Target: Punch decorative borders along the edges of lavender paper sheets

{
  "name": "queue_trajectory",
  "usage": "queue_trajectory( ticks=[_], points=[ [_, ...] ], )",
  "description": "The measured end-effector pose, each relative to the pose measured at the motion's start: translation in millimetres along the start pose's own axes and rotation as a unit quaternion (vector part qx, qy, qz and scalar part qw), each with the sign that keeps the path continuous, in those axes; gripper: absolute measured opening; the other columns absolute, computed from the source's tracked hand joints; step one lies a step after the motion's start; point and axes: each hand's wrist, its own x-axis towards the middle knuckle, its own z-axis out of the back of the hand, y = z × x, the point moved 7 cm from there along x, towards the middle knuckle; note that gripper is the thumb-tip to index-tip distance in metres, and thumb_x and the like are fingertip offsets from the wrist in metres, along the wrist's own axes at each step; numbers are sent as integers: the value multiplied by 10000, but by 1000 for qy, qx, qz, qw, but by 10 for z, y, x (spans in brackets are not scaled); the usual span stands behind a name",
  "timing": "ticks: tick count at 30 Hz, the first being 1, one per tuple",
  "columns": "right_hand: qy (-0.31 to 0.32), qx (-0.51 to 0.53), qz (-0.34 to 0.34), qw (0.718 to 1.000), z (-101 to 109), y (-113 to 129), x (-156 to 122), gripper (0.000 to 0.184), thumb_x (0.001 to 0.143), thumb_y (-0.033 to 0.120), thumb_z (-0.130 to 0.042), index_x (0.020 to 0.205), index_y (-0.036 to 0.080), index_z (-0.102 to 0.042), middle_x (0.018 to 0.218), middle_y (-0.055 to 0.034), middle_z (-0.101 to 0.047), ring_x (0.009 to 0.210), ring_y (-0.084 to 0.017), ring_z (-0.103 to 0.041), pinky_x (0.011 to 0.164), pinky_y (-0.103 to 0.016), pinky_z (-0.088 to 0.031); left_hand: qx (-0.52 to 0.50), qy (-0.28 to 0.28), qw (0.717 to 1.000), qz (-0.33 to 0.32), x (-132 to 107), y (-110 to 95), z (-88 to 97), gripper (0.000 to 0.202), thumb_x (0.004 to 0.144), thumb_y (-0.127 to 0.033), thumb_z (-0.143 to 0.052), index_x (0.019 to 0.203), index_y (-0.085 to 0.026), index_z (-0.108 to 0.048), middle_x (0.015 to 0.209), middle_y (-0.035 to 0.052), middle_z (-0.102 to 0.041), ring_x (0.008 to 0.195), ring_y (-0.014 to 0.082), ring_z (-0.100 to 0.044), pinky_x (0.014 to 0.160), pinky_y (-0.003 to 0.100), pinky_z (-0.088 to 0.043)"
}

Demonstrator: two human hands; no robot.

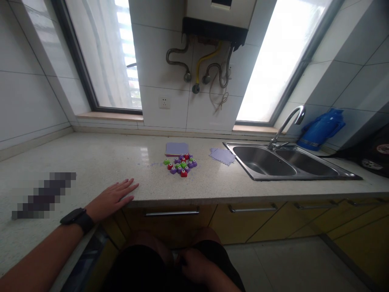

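Observation:
My left hand (113, 198) lies flat and open on the front edge of the speckled countertop (100, 162), fingers stretched out, a black watch on the wrist. It holds nothing. My right hand (194, 265) rests low on my lap in shadow, fingers curled closed; whether anything is in them I cannot make out. Farther back on the counter sits a cluster of small purple, red and green pieces (181, 164), with a stack of lilac paper (176, 149) behind it and loose lilac sheets (223, 156) to its right.
A steel double sink (285, 163) with a curved tap (285, 125) is set into the counter at right. A blue flask (320, 129) stands beyond it. Drawers with metal handles (172, 212) run under the counter. Pipes and a wall socket (164, 101) sit between two windows.

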Motion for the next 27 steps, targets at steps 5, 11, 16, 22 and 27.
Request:
queue_trajectory(
  ticks=[5, 11, 16, 22, 27],
  points=[
    [3, -10, 19, 1000, -36, -13, 26, 370, 868, 272, -613, 1184, 259, -806, 1180, -90, -823, 1066, -305, -781, 872, -332, -549, -5, -7, 1000, -3, -2, -6, 14, 652, 1059, -650, -370, 1616, -321, -451, 1694, 48, -348, 1563, 310, -375, 1278, 509, -301],
    [5, -11, 10, 1000, -48, -39, 35, 362, 858, 281, -626, 1169, 267, -811, 1169, -80, -828, 1052, -301, -782, 853, -324, -543, -8, -11, 1000, -2, -2, -17, 30, 649, 1056, -646, -382, 1612, -320, -462, 1690, 53, -359, 1557, 314, -389, 1270, 526, -315],
    [2, -5, 16, 1000, -39, -26, 36, 370, 846, 261, -618, 1161, 265, -812, 1155, -82, -831, 1043, -305, -784, 855, -327, -544, -5, 6, 1000, 6, -5, -9, 5, 657, 1067, -646, -346, 1630, -317, -428, 1710, 51, -327, 1575, 298, -357, 1280, 528, -290],
    [-1, -8, 23, 1000, 5, 35, 3, 344, 850, 284, -612, 1122, 255, -822, 1136, -89, -833, 1012, -310, -786, 824, -331, -543, -4, -12, 1000, -1, -3, 1, 11, 650, 1060, -651, -372, 1619, -328, -451, 1697, 43, -360, 1561, 300, -387, 1276, 505, -306],
    [8, -9, 8, 1000, 11, 43, -17, 347, 858, 296, -610, 1134, 271, -820, 1130, -69, -835, 1003, -284, -780, 825, -313, -532, -4, -5, 1000, 2, -1, -17, 29, 665, 1055, -660, -369, 1618, -316, -457, 1695, 48, -363, 1557, 313, -390, 1271, 515, -315]
  ],
)
